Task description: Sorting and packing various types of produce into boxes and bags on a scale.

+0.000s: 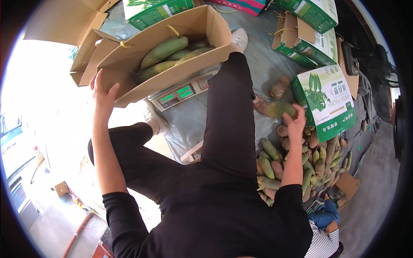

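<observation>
My left hand (103, 92) grips the near left corner of an open cardboard box (112, 64), thumb and fingers against its wall. Several long green radishes (165, 51) lie inside the box, which rests tilted over a digital scale (185, 92) with lit green displays. On the right, my right hand (294, 120) is closed around a green radish (279, 110), smeared by motion. That radish is held above the ground, near a large pile of loose radishes (269, 167).
A green-and-white printed carton (325, 101) stands beside the pile. More cartons (316, 45) are stacked at the back right, and another green carton (159, 15) sits behind the box. Plastic sheeting (262, 51) covers the ground. At the lower right is another person in a striped top (322, 241).
</observation>
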The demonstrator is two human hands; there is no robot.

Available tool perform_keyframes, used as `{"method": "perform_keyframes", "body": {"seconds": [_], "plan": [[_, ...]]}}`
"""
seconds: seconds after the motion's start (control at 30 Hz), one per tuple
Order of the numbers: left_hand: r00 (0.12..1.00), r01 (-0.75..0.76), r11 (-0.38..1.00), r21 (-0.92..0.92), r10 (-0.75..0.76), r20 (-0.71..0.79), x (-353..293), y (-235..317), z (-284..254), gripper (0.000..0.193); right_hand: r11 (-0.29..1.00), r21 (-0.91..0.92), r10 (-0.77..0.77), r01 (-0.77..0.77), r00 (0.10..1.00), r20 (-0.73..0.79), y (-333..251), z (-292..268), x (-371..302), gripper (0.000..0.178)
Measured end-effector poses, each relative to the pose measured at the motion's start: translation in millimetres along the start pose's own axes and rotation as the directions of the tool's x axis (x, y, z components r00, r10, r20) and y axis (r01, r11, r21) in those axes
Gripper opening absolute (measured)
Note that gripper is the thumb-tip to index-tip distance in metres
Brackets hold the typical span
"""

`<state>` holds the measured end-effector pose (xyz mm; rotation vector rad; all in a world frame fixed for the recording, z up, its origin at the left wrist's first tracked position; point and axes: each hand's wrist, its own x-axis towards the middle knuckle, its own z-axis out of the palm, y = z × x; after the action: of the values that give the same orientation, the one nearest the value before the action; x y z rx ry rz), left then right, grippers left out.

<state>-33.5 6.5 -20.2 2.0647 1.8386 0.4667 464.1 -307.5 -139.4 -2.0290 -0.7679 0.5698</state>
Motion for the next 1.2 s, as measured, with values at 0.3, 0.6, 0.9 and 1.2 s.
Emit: {"method": "perform_keyframes", "body": {"seconds": [0.3,0.6,0.9,1.2], "plan": [[1.000,0.027,0.999,-0.041,-0.027,0.002,-2.8,-2.3,-5.4,0.069,0.713,0.569,-0.474,0.411,0.880,-0.042,-247.3,49.3,40.4,0.048],[1.000,0.027,1.000,0.008,-0.028,0.010,-6.2,0.9,-6.7,0.070,0.755,0.587,-0.576,0.292,0.723,0.382,-301.6,208.0,41.6,0.043],[1.000,-0.008,1.000,0.025,0.009,-0.012,-1.4,0.0,-9.4,0.070,0.695,0.206,-0.707,0.689,0.604,0.367,-291.8,277.5,50.7,0.030],[0.998,0.036,0.999,0.000,-0.036,-0.044,-3.2,2.1,-19.7,0.068,0.808,0.430,-0.444,0.403,0.896,-0.005,-252.4,210.5,121.0,0.029]]}}
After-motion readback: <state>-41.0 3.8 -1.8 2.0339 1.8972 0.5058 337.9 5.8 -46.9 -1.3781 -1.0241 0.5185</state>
